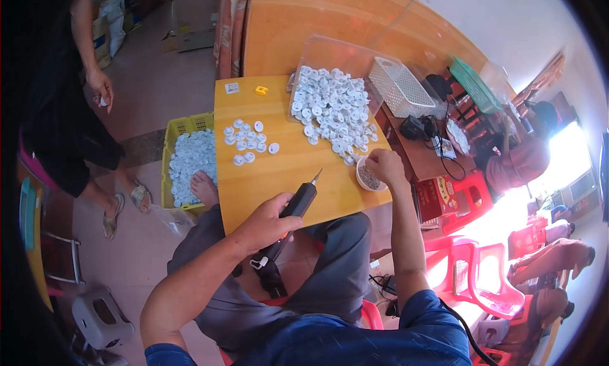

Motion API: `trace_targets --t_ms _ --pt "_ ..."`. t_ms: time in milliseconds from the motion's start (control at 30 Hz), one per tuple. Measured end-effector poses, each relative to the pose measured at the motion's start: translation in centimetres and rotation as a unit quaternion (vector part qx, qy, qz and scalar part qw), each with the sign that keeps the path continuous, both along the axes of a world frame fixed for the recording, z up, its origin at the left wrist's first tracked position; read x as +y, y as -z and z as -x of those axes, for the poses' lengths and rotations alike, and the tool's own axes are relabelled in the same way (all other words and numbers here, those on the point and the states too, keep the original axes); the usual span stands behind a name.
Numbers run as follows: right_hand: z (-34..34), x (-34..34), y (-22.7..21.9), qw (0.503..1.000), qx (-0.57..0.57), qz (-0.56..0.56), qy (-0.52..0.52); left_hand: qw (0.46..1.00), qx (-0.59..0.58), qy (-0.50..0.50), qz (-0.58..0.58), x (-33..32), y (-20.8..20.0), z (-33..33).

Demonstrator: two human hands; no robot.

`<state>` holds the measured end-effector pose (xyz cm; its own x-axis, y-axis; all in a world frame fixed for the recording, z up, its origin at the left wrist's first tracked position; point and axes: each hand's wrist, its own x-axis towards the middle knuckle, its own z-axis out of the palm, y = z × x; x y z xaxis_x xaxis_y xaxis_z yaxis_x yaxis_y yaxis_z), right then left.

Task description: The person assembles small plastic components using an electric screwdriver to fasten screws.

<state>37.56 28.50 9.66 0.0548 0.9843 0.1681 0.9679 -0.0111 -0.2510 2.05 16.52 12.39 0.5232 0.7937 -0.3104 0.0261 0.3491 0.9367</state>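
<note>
My left hand is wrapped round a black electric screwdriver, its thin bit pointing up and away over the table's near edge. At the table's right corner my right hand dips into a small white bowl of tiny metal pieces that look like screws. Its fingers are bent together, and the tips are hidden. Several round white plastic parts lie loose on the left of the yellow table. A large heap of similar parts spills from a clear plastic bin at the back right.
A yellow crate full of white parts stands on the floor left of the table, beside my foot. A small yellow block lies at the back. A white basket sits on a brown side table. Another person stands at left.
</note>
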Motion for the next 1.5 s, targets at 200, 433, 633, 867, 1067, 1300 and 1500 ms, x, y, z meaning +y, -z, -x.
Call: trace_targets --t_ms 200,433,633,867,1067,1300,1500 --pt "-1.5 0.3 2.5 0.982 -0.095 0.161 -0.005 1.0 0.014 0.015 -0.012 0.2 0.3 -0.5" --pt "-1.3 0.4 4.9 0.989 -0.108 0.096 0.029 1.0 0.014 0.014 -0.017 0.1 0.1 -0.6" --pt "-1.3 -0.3 4.2 0.993 -0.065 0.094 0.018 1.0 0.011 0.022 -0.005 0.1 0.8 -0.4" --pt "-2.4 -0.7 4.4 0.97 0.233 -0.077 -0.008 1.0 0.018 0.024 -0.007 0.2 0.1 -0.7" --pt "3.3 -2.7 4.1 0.764 0.644 0.008 -0.041 1.0 0.016 0.022 -0.003 0.1 0.3 -0.7" --pt "10.5 -4.1 9.2 0.557 0.82 0.114 -0.067 1.0 0.005 0.011 0.005 0.2 1.1 -1.1" --pt "13.0 -3.6 10.2 0.405 0.899 0.136 -0.101 1.0 0.015 0.011 0.008 0.5 1.4 -0.9"
